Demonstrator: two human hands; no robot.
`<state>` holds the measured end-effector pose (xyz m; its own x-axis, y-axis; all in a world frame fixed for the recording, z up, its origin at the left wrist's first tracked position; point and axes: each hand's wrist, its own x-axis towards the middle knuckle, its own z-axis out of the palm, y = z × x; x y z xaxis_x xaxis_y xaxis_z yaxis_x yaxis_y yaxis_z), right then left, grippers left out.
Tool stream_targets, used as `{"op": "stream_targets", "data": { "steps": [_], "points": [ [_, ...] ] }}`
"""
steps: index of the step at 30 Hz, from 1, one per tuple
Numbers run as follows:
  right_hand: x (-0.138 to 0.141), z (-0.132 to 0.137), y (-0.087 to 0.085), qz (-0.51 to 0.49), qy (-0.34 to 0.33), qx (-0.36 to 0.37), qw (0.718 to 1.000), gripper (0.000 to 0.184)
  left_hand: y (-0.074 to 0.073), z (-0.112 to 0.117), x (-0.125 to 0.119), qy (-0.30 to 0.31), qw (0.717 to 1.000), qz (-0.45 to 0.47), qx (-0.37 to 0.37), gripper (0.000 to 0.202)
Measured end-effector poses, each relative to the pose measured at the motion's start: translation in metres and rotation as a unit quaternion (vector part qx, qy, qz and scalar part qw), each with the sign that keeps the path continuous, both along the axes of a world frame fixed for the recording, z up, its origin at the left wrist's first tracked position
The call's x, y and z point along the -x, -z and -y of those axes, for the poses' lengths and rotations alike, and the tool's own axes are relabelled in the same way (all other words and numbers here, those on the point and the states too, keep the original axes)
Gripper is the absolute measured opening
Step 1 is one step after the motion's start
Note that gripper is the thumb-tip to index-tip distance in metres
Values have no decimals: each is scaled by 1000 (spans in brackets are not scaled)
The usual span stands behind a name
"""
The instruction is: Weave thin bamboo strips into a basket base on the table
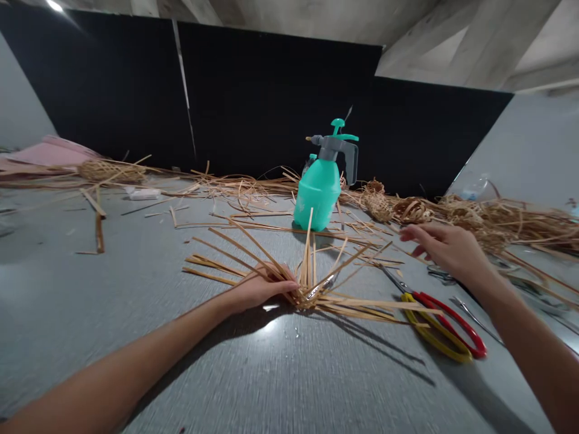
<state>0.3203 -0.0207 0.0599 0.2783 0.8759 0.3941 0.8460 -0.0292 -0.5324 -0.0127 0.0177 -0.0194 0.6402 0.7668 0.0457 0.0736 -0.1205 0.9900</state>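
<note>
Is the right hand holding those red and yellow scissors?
No, the scissors lie on the table, and the right hand is apart from them.

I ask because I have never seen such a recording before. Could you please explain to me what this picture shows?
No machine appears here, only a person at work. The picture comes from a camera worn on the head, looking forward and down. The left hand holds a spread of thin strips near where they meet. The right hand is raised above the grey table, with no object visible in it. Near it lie scissors with one red and one yellow handle. Farther back stands a turquoise pump sprayer, with loose strips strewn behind.
</note>
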Motion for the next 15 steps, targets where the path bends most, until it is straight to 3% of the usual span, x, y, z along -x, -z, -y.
{"op": "stream_targets", "data": {
  "steps": [3,6,11,15],
  "points": [
    [-46,-21,17,-76,-1,135,988,33,0,1,0,-5,1000,2,12,20],
    [-61,-39,33,-110,-71,175,976,27,0,1,1,-8,1000,-1,13,20],
    [-21,-67,48,-62,-142,165,974,21,-2,1,1,-7,1000,-14,13,23],
    [36,-75,57,4,-296,149,944,20,-3,2,1,-11,1000,-16,11,20]
  ]
}}
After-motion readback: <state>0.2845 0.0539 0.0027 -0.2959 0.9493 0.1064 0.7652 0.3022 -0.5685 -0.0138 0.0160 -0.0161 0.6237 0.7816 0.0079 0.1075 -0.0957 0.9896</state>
